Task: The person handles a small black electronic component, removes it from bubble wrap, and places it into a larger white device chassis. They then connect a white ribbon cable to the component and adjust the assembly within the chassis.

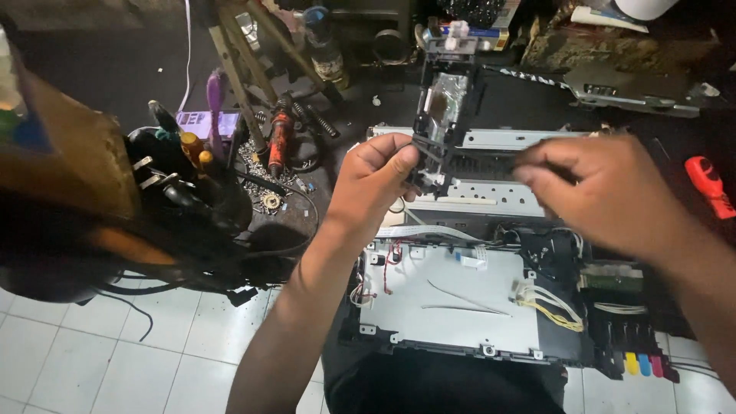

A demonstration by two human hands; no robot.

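Two hands meet above an opened printer chassis [452, 299]: my left hand [376, 180] pinches a black, upright carriage part [443, 115] with a shiny panel; my right hand [590, 188], blurred, fingers curled, touches its side.

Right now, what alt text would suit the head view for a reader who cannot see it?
The left hand holds up a black plastic carriage part while the blurred right hand reaches toward it, above an opened printer chassis with exposed wires on a white tiled floor. Screwdrivers lie at left.
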